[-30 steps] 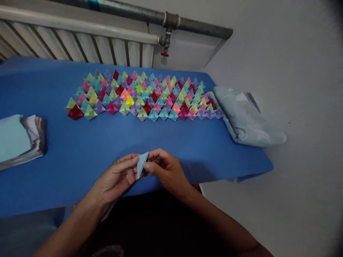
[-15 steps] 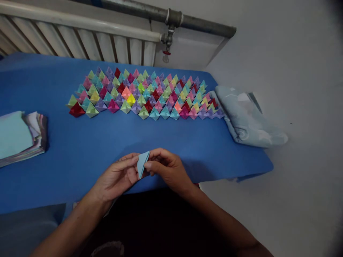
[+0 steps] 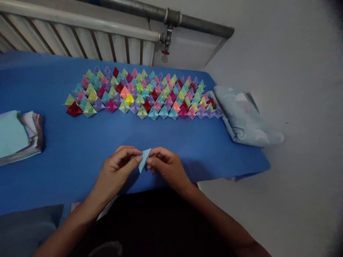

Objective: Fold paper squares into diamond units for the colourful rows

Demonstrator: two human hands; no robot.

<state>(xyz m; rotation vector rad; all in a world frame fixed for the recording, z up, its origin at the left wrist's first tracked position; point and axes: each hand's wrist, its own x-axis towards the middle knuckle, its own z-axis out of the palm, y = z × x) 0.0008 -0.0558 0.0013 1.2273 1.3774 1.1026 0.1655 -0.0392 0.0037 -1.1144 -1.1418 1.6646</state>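
A small folded piece of light blue paper [image 3: 144, 160], roughly triangular, is held between both hands above the front of the blue table. My left hand [image 3: 118, 167] pinches its left side between thumb and fingertips, palm turned down. My right hand [image 3: 167, 166] grips the right edge with thumb and curled fingers. Beyond the hands stand rows of small folded paper boats [image 3: 142, 112] in red, pink, green, yellow, purple and blue.
The blue tabletop [image 3: 66, 153] runs back to a white radiator [image 3: 102, 46] with a metal pipe and red valve. A stack of coloured paper [image 3: 13, 135] lies at the left. A folded pale blue cloth [image 3: 241, 121] rests at the right, against the wall.
My left hand has turned from palm-up to palm-down and now pinches the paper from above. The folded paper is tilted more and looks narrower. My right hand has barely moved.
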